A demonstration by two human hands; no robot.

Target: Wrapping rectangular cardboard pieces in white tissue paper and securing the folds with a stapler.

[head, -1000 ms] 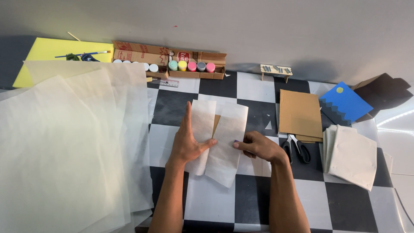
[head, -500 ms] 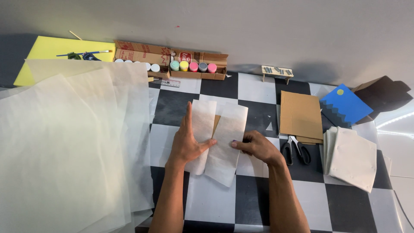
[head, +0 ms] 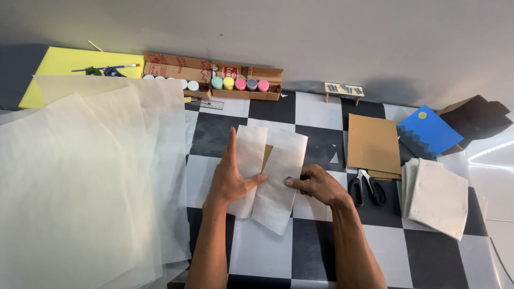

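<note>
From the head view, both hands work a folded piece of thin white paper [head: 276, 176] that lies on the black-and-white checkered tabletop [head: 262, 251], near its middle and straight ahead of the person. The paper's long axis runs away from the person, tilted slightly to the right at its far end; two flaps meet along the middle, and a sliver of brown card [head: 266, 156] shows in the gap between them. The left hand [head: 231, 179] lies flat and open on the left flap, fingers stretched away along the long axis, thumb reaching right across the seam, pressing rather than gripping. The right hand [head: 316, 184] rests at the right flap's edge with fingers curled, fingertips pinching or pressing the paper near the seam; whether it clasps the sheet or only pushes on it I cannot tell. Both hands touch the paper, the left covering more of it. The paper looks translucent, matte and lightly creased. To the left, large sheets of the same thin paper [head: 91, 182] overlap in a loose pile. At the far edge a cardboard tray holds small paint pots [head: 235, 83], beside a yellow foam sheet [head: 69, 64]. To the right lie a brown cardboard panel [head: 373, 144], black-handled scissors [head: 367, 187], a blue card [head: 425, 131] and a stack of white wrapped squares [head: 436, 195].
</note>
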